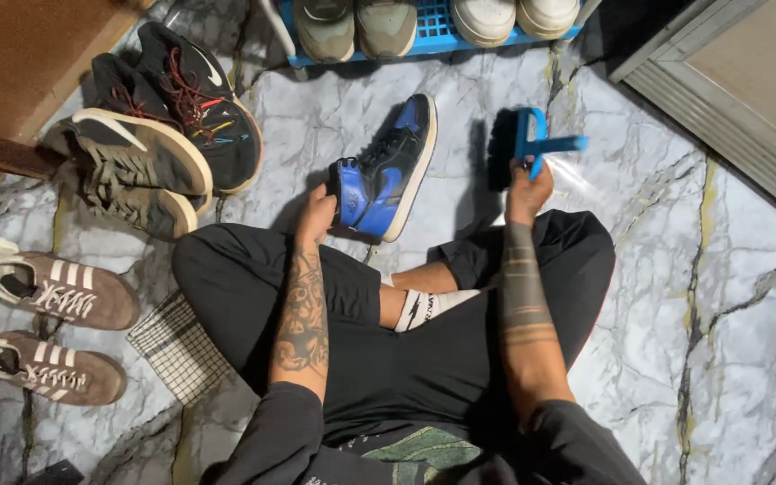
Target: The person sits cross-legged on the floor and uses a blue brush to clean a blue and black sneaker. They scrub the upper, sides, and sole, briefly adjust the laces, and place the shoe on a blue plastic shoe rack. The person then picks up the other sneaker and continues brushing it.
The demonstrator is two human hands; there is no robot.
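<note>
Grey marble floor (pixel 675 296) with dark and yellowish veins, and the person is sitting cross-legged right on it in black trousers, one white sock poking out. At far right there's a metal door frame, and at far left a brown mat.

The left hand (pixel 316 216) is closed around the heel end of a blue and black high-top sneaker (pixel 386 171), which rests on its side just past the knees with the white sole edge turned right. Held that way, the shoe's side seems to be kept steady and facing the brush. The right hand (pixel 528 187) is wrapped around the handle of a blue brush (pixel 523 144) with dark bristles, lifted a bit off the floor, bristles pointing left toward the sneaker but not touching it, with a clear gap between them.

At the far edge a blue plastic shoe rack (pixel 433 36) holds a greyish-green pair (pixel 357 25) on its left side and a white pair (pixel 514 16) on the right, toes pointing at the camera. To the left, a loose pile of black sneakers (pixel 163 117) with red laces and tan soles is stacked on top of each other. Nearer on the left sits a brown suede pair (pixel 60 332) with white stripes, side by side. A checked cloth (pixel 177 346) lies flat by the left knee, partly tucked under the leg.
</note>
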